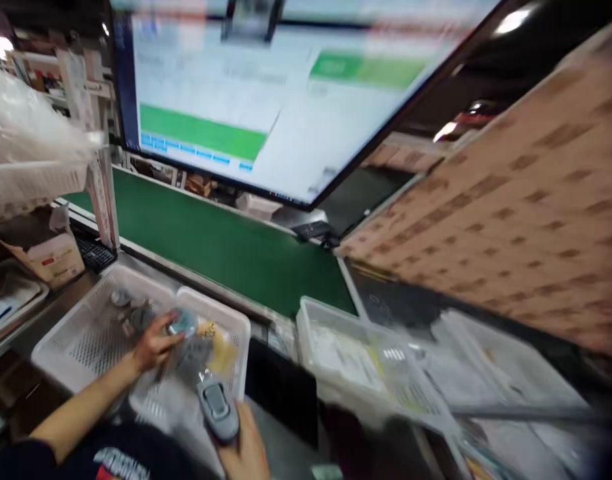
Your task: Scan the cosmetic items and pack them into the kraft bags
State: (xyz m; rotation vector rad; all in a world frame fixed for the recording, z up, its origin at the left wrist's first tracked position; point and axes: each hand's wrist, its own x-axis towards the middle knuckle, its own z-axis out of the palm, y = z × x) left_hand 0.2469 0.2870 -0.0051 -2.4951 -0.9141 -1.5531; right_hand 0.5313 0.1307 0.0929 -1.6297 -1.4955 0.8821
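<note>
My left hand (pixel 155 345) reaches over the white baskets, its fingers closed on a round teal item (pixel 183 323) whose kind the blur hides. At the lower middle, my right hand (pixel 245 445) is wrapped around a grey handheld barcode scanner (pixel 219 410), its front end pointing up toward the teal item. The left white basket (pixel 61 350) holds several small grey items (pixel 142 317). Beneath the teal item, the right white basket (pixel 242 333) contains grey pieces (pixel 193 357) and a yellow packet (pixel 222 350) with dark print.
A large monitor (pixel 226 100) hangs above a green conveyor belt (pixel 201 243). Clear plastic bins (pixel 336 353) stand to the right. A keyboard (pixel 92 253) and an opened carton (pixel 56 257) sit at left, below a shelf basket (pixel 36 180) with plastic bags. Cardboard (pixel 526 220) rises at right.
</note>
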